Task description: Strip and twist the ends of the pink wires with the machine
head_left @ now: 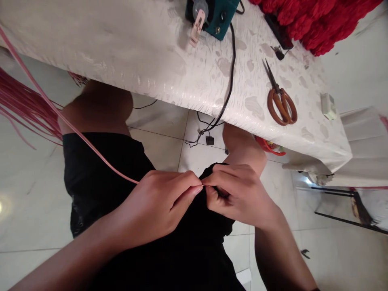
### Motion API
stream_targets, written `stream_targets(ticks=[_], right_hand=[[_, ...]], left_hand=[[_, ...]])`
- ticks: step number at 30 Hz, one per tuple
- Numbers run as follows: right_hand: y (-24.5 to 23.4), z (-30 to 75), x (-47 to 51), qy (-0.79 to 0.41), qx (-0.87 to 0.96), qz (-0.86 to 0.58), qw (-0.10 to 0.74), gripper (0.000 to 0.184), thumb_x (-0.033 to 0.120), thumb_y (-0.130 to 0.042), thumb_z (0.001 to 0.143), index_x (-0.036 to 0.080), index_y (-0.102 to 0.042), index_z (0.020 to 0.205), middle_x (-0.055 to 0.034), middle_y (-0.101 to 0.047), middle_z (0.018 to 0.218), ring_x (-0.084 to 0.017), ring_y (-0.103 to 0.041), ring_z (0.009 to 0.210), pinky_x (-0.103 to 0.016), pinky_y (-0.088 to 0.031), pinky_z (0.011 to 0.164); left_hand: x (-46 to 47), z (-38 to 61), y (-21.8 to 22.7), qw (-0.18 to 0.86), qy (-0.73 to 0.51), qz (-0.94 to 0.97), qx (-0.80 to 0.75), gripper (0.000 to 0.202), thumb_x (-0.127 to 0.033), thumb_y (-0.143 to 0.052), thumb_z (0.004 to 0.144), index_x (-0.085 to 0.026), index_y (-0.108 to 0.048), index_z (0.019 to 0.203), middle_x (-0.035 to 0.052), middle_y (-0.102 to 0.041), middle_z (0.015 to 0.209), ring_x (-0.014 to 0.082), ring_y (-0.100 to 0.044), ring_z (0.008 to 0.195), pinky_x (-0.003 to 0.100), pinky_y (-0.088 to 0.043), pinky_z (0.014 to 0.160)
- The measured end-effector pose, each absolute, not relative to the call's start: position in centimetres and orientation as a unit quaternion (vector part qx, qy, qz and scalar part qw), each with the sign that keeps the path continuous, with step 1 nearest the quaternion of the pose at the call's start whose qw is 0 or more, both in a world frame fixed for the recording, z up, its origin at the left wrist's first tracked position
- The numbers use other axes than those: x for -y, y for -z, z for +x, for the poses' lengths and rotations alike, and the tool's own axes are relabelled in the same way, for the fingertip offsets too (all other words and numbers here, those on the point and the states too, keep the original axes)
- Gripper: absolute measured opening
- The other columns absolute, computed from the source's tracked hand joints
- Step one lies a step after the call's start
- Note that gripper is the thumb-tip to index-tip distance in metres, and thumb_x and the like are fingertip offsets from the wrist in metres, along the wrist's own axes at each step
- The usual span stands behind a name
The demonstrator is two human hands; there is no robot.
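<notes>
My left hand [160, 204] and my right hand [239, 194] meet over my lap, fingertips pinched together. Between them runs the end of a thin pink strip [91, 147], which leads up and left across my knee toward the frame's upper left corner. My left hand's fingers curl around the strip; my right hand pinches its tip against the left thumb. Black shorts [103, 178] lie under both hands.
A table with a white patterned cloth [136, 60] stands in front of my knees. On it are orange-handled scissors [280, 101], a teal machine [212, 14] with a black cable [232, 68], and red fringed material [315, 20]. More pink strips [24, 107] hang at left. Pale floor tiles lie below.
</notes>
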State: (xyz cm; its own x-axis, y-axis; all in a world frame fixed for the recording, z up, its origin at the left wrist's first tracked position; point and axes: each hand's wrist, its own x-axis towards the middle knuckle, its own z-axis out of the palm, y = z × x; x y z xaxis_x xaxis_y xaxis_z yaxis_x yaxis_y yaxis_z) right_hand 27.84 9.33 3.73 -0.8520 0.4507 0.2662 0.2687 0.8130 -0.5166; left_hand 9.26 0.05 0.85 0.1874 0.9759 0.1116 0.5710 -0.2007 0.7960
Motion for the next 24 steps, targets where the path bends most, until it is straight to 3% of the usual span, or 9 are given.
stream_targets(ticks=[12,20,24], right_hand=[[-3.2,28.2,-9.4,-0.236,0.929,-0.189,0.214,0.019,0.001,-0.051,0.067,0.02,-0.049,0.065,0.0075,-0.032,0.062,-0.008,-0.025,0.056,-0.026,-0.026,0.049],[-3.3,28.2,-9.3,-0.262,0.919,-0.19,0.225,0.018,0.002,-0.049,0.067,0.02,-0.049,0.065,0.0075,-0.033,0.061,-0.008,-0.025,0.056,-0.025,-0.026,0.049],[-3.0,28.1,-9.2,-0.278,0.915,-0.199,0.214,0.017,0.002,-0.05,0.067,0.019,-0.05,0.066,0.0076,-0.034,0.062,-0.007,-0.026,0.056,-0.024,-0.026,0.05]], left_hand=[[-0.1,9.1,-1.0,0.302,-0.326,0.726,-0.525,0.026,-0.022,-0.045,0.102,-0.018,-0.063,0.085,-0.0051,-0.063,0.065,0.0084,-0.055,0.052,0.027,-0.034,0.053],[-0.2,9.0,-1.4,0.298,-0.332,0.728,-0.521,0.026,-0.024,-0.044,0.102,-0.019,-0.065,0.087,-0.0023,-0.064,0.065,0.0106,-0.056,0.053,0.025,-0.037,0.053],[-0.2,8.8,-1.7,0.326,-0.306,0.724,-0.525,0.024,-0.023,-0.046,0.1,-0.02,-0.063,0.083,-0.0045,-0.058,0.062,0.0088,-0.051,0.051,0.025,-0.034,0.051]])
